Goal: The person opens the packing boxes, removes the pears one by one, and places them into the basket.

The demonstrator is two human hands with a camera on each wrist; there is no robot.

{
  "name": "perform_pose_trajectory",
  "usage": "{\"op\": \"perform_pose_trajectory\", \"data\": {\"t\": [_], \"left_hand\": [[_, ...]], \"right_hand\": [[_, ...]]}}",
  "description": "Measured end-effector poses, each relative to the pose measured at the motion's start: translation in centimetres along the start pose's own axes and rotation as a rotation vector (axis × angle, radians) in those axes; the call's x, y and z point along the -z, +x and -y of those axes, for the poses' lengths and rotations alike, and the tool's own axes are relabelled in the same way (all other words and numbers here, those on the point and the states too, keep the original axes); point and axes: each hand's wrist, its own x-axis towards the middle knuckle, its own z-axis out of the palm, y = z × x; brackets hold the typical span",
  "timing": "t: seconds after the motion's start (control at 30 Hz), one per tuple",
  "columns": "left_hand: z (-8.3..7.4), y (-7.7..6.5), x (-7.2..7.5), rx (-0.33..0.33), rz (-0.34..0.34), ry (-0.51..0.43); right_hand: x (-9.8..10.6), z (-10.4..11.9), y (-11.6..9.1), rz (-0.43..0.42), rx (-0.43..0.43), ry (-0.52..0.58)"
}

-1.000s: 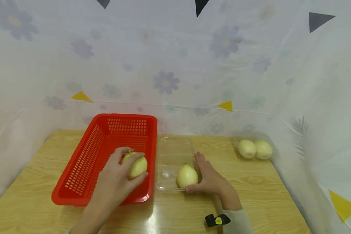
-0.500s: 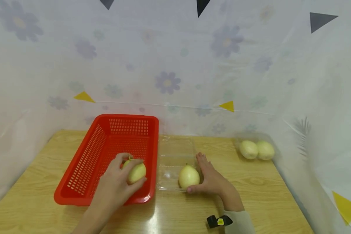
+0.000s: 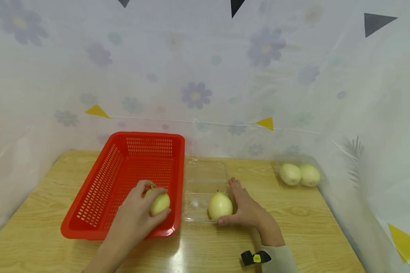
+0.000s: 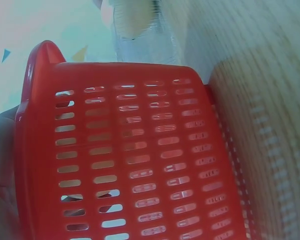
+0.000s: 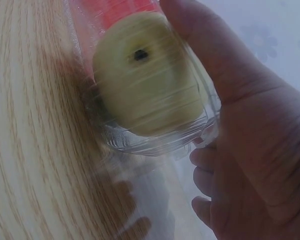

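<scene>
Pear [image 3: 161, 205]: round, smooth, held by left grip [image 3: 135, 207] | right grip [image 3: 246, 211] holds clear clamshell [image 3: 195, 208]

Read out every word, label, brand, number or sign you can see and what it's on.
Nothing can be read in any view.
Yellow patch on the black strap by the right sleeve: faint marks, too small to read.
Red basket, middle clear container, pears: no lettering visible.

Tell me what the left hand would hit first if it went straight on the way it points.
Probably the red basket's right wall, with the pear in the left hand leading; depth is unclear, so the basket's floor might come first.
</scene>
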Motion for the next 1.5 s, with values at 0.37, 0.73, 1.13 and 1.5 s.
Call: {"op": "perform_pose_trajectory", "data": {"t": [0.37, 0.73, 1.13, 1.5], "left_hand": [[0.2, -0.4, -0.2, 0.045, 0.052, -0.004], [0.0, -0.1, -0.2, 0.128, 0.18, -0.032], [0.0, 0.5, -0.2, 0.199, 0.293, -0.042], [0.0, 0.8, -0.3, 0.201, 0.306, -0.059]], "right_hand": [[0.1, 0.6, 0.1, 0.007, -0.008, -0.001], [0.1, 0.7, -0.2, 0.005, -0.015, -0.007], [0.0, 0.4, 0.0, 0.013, -0.019, -0.009], [0.1, 0.3, -0.1, 0.012, -0.03, 0.001]]}}
